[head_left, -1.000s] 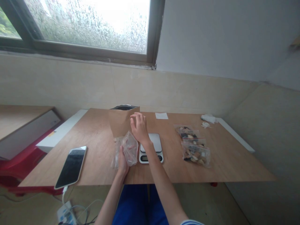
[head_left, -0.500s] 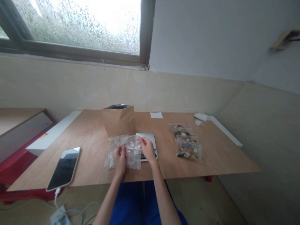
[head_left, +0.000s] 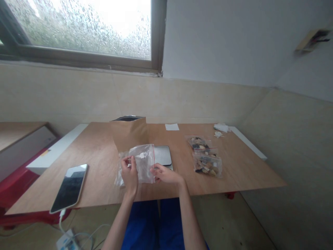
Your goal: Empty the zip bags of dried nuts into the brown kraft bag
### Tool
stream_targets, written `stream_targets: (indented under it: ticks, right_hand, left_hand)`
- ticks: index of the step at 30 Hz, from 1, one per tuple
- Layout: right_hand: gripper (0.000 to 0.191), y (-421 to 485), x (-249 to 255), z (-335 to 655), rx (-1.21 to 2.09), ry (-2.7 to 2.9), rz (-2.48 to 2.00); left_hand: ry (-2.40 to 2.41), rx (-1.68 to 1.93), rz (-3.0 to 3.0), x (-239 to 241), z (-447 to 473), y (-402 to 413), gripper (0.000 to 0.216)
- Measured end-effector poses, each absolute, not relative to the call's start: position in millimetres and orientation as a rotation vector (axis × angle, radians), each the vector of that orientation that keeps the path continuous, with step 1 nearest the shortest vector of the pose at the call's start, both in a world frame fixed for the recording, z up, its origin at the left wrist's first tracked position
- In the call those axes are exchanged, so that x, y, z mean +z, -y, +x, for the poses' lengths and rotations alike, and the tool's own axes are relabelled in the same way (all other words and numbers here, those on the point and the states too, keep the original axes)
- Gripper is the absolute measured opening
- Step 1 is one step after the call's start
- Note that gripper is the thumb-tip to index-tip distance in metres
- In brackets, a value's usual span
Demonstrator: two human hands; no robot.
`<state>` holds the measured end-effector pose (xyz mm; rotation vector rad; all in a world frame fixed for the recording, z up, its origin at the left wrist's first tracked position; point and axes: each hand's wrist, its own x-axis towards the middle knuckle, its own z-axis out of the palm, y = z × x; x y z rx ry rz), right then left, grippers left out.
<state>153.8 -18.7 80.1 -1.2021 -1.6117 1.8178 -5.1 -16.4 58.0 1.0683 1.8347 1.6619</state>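
Observation:
A clear zip bag (head_left: 144, 160) with a red line along its right edge is held up between my hands. My left hand (head_left: 130, 174) pinches its left part, fingers closed. My right hand (head_left: 165, 172) grips the red-lined edge near its lower corner. More clear plastic bags (head_left: 119, 177) lie beneath, to the left. Just behind the held bag is a kitchen scale (head_left: 163, 155), partly covered by it and by my right hand. Behind the bags stands a brown kraft pouch (head_left: 131, 133), its top open and showing a silvery lining.
Several filled zip bags (head_left: 207, 165) with dark and tan dried pieces overlap at the right. A phone (head_left: 69, 187) on a white cable lies at the left edge. White paper (head_left: 172, 127) and crumpled white plastic (head_left: 221, 127) lie at the back.
The held bag has turned, so its red-lined edge now faces right. My right hand has moved down along that edge. The view has shifted slightly.

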Motion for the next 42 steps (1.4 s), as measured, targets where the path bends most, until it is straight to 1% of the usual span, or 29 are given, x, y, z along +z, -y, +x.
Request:
stream_targets:
  ticks: [3, 7, 9, 11, 13, 15, 18, 21, 22, 24, 29, 32, 34, 37, 39, 42]
  right_hand:
    - [0.036, 19, 81, 152, 1.863, 1.722, -1.127]
    - [0.016, 20, 81, 150, 1.711, 1.796, -1.191]
    - [0.010, 19, 81, 151, 1.705, 1.790, -1.156]
    - [0.010, 17, 78, 155, 1.758, 1.766, -1.089]
    - [0.014, 13, 72, 167, 1.739, 1.732, -1.103]
    - [0.017, 7, 66, 189, 1.558, 1.685, -1.226]
    - [0.015, -5, 60, 236, 0.997, 1.592, -1.501]
    - [0.021, -15, 60, 284, 0.528, 1.599, -1.880]
    - [0.023, -16, 61, 296, 0.401, 1.599, -2.031]
    - [0.025, -16, 61, 315, 0.286, 1.552, -2.189]
    - [0.033, -4, 53, 328, 0.182, 1.481, -2.378]
    - [0.036, 1, 50, 325, 0.052, 1.540, -2.468]
    - [0.031, 1, 51, 325, -0.028, 1.562, -2.511]
    - [0.022, 2, 59, 329, -0.091, 1.581, -2.491]
    - [0.019, 4, 67, 331, -0.067, 1.581, -2.423]
    - [0.017, 11, 84, 327, 0.075, 1.558, -2.223]
  left_hand:
    - [-1.915, 1.658, 1.093, 59, -4, 16, 0.035]
    - [-1.977, 1.637, 1.079, 60, -4, 16, 0.030]
    - [-1.986, 1.626, 1.087, 62, -6, 15, 0.029]
    - [-1.962, 1.638, 1.111, 64, -10, 12, 0.029]
    - [-1.954, 1.658, 1.127, 66, -18, 9, 0.028]
    - [-2.000, 1.631, 1.133, 68, -30, 5, 0.027]
    - [-2.145, 1.421, 1.133, 68, -49, 0, 0.033]
    - [-2.305, 1.144, 1.149, 60, -62, -2, 0.047]
    - [-2.334, 1.101, 1.197, 56, -64, -2, 0.050]
    - [-2.366, 1.112, 1.354, 47, -64, -2, 0.055]
    - [-2.475, 1.211, 1.617, 38, -52, 2, 0.059]
    - [-2.395, 1.174, 1.818, 37, -44, 4, 0.053]
    - [-2.287, 1.056, 1.969, 31, -40, 3, 0.047]
    - [-2.127, 0.735, 2.094, 13, -39, 1, 0.045]
    - [-2.038, 0.570, 2.130, 3, -40, -1, 0.046]
    - [-1.976, 0.501, 2.085, 4, -43, -2, 0.047]
